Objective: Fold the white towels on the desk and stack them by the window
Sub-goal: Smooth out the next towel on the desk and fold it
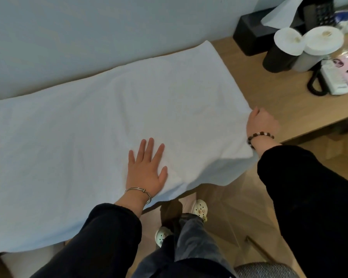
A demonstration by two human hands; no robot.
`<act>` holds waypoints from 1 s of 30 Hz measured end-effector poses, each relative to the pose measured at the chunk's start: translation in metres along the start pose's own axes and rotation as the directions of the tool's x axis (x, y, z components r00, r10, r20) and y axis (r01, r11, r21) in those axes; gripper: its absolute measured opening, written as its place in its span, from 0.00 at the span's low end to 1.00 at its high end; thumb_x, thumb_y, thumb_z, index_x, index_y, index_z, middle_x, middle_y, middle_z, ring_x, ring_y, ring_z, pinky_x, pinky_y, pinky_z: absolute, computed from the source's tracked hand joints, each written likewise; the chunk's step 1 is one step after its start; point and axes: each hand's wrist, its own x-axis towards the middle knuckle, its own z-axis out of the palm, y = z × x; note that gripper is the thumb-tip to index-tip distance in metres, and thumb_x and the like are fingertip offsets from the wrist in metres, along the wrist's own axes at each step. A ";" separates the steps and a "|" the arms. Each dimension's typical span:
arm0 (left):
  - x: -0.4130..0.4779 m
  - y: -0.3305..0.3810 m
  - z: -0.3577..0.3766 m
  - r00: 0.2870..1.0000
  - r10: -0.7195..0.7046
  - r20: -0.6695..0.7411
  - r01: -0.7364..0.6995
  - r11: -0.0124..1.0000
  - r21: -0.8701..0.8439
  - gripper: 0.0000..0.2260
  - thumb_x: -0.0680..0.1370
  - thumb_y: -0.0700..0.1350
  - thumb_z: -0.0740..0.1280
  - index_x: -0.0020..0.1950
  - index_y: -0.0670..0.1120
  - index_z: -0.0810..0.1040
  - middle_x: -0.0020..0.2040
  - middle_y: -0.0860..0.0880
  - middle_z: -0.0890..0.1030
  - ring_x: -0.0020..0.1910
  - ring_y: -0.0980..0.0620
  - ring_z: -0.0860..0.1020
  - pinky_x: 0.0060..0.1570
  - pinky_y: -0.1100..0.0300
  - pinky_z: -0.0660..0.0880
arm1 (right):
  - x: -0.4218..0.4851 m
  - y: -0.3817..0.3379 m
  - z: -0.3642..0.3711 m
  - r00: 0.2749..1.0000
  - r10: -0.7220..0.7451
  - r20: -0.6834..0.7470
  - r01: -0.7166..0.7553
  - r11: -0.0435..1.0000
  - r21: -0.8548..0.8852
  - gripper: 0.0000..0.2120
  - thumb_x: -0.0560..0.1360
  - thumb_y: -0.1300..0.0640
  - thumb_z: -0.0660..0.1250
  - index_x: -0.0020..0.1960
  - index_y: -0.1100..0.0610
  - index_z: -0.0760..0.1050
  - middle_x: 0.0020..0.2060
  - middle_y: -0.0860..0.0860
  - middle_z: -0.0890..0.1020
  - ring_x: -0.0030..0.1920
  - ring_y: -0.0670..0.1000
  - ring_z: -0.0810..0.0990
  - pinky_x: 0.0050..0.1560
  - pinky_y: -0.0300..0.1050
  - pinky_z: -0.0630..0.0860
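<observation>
- White towel [78, 137] lies spread wide over the wooden desk [259, 87]. It covers the desk from the far left to past the middle, with its far edge running along the pale wall [88, 37]. Its near edge hangs over the front of the desk.
- Left hand [147, 169] rests palm down on the towel near its front edge. The fingers are straight and spread, grasping nothing. A thin metal bangle [139, 192] sits on the wrist above a dark sleeve.
- Below the desk edge, two pale clogs [200, 207] stand on the wood floor.
- Right hand [261, 123] is at the towel's right edge with its fingers curled in. It pinches the cloth there, though the fingertips are blurred. A bead bracelet [259, 136] circles that wrist.
- Right of the towel the desk top is bare wood.
- At the far right, against the wall, stands a black tissue box [251, 33] with a sheet sticking up.
- Just in front of it are two white paper rolls [288, 41], each set on a dark cylinder and touching one another.
- A white telephone [331, 81] with a black coiled cord lies beside them, well apart from the towel.
</observation>
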 end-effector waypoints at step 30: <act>-0.019 -0.033 -0.001 0.993 0.113 0.022 -0.114 0.991 0.071 0.27 0.79 0.58 0.43 0.78 0.55 0.48 0.79 0.49 0.47 0.77 0.48 0.45 0.73 0.45 0.44 | -0.177 -0.053 -0.008 0.700 -0.502 0.508 0.611 0.790 -0.062 0.27 0.81 0.50 0.45 0.77 0.46 0.39 0.77 0.49 0.40 0.77 0.53 0.39 0.73 0.61 0.40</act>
